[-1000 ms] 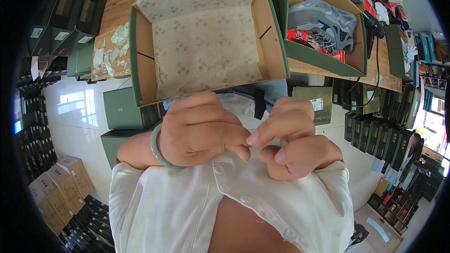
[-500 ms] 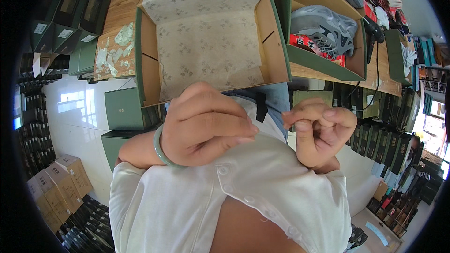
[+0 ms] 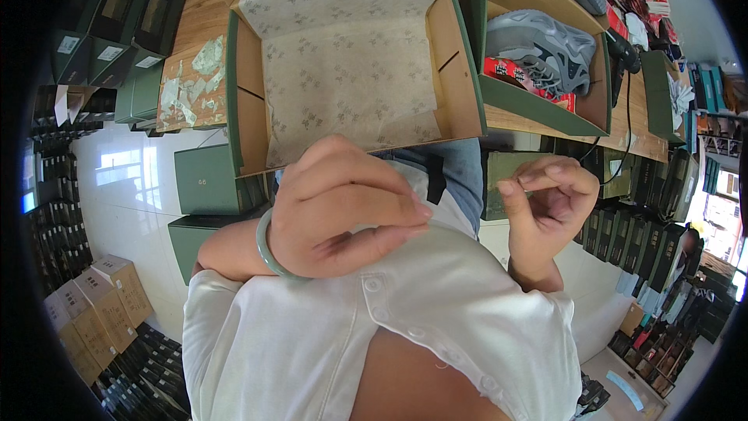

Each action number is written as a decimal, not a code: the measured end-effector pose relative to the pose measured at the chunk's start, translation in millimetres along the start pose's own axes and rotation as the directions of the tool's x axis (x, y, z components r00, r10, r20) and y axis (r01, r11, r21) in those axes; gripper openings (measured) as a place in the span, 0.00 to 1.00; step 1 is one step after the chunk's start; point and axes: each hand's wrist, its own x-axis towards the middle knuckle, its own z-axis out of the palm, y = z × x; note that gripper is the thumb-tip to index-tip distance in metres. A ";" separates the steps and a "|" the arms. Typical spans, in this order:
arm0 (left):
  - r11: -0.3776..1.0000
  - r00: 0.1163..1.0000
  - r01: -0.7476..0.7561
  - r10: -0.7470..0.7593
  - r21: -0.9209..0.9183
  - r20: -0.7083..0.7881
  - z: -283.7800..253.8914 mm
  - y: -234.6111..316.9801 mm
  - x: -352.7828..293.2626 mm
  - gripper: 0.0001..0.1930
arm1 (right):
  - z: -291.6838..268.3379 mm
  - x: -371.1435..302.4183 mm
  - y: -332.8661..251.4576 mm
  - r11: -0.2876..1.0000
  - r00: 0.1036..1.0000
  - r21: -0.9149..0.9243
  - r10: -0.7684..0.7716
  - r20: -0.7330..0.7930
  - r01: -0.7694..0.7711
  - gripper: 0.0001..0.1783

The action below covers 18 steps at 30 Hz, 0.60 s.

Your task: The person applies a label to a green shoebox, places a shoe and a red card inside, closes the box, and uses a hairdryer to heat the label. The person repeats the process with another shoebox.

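Note:
My left hand point(image 3: 347, 214), with a pale green bangle point(image 3: 273, 248) at its wrist, is raised before my chest. Its thumb and fingertips are pinched together, and anything between them is too small to make out. Off to the right, my right hand point(image 3: 553, 199) is also closed in a pinch, its fingers curled; I cannot make out what it holds. Just beyond the left hand lies an open green shoe box point(image 3: 475, 97), lined with patterned tissue paper point(image 3: 347, 70). Beside it a second green box point(image 3: 545, 109) holds a grey sneaker point(image 3: 541, 47) and a red packet point(image 3: 506, 72).
Torn clear tape scraps point(image 3: 187, 93) stick to the wooden table point(image 3: 206, 12) at the left. Dark shoe boxes point(image 3: 117, 15) are stacked at far left, and green boxes point(image 3: 206, 179) stand below the table edge. A black cable point(image 3: 628, 121) hangs at the right.
My right hand has moved a little to the right, away from the left hand, and turned slightly upward. The left hand stays almost where it was, still pinched.

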 end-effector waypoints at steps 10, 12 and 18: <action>0.996 1.000 0.000 -0.002 -0.093 -0.029 5.1 -5.8 -4.4 0.14 | -6.9 -3.0 -3.6 0.986 0.981 -0.019 0.164 -0.108 -0.167 0.34; 0.995 1.000 0.004 -0.005 -0.095 -0.012 4.6 -5.6 -4.6 0.14 | -5.3 -3.3 -5.5 0.987 0.988 -0.073 0.134 -0.081 -0.140 0.35; 0.996 1.000 0.031 -0.031 -0.087 -0.005 6.0 -2.8 -4.9 0.12 | -4.1 -2.3 -3.2 0.993 0.993 -0.056 0.098 -0.071 -0.102 0.36</action>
